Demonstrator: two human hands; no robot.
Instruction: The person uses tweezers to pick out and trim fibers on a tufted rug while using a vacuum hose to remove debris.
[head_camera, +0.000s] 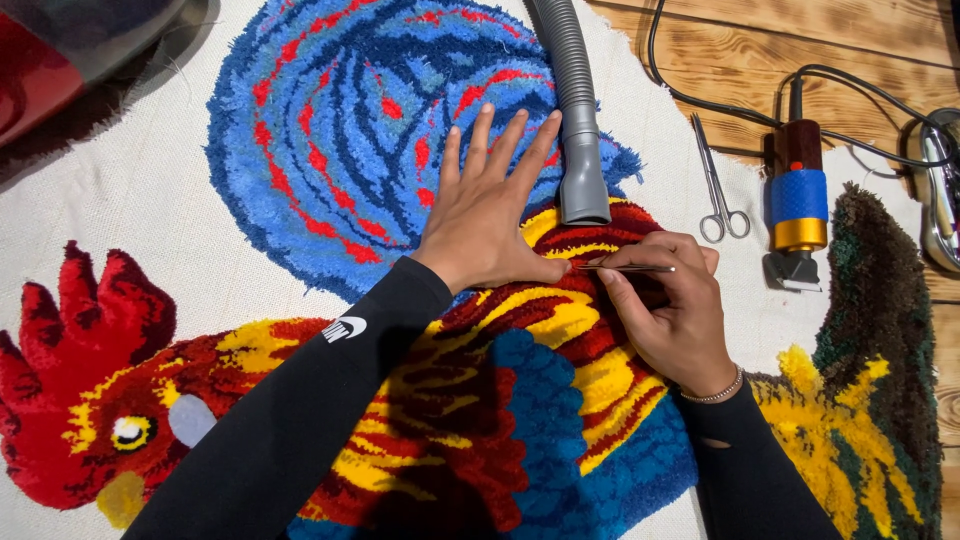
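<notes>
The left hand (485, 215) lies flat, fingers spread toward twelve o'clock, on the tufted rooster rug (450, 400). Just at its three o'clock, the right hand (675, 310) pinches slim tweezers (625, 268), tips at the left thumb. A grey vacuum hose (575, 110) ends just above; scissors (718, 185) and an electric trimmer (797, 200) lie at two o'clock.

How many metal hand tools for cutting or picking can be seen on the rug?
2. The scissors lie on the white backing right of the vacuum hose. The tweezers are pinched in the right hand. Others may be hidden.
</notes>
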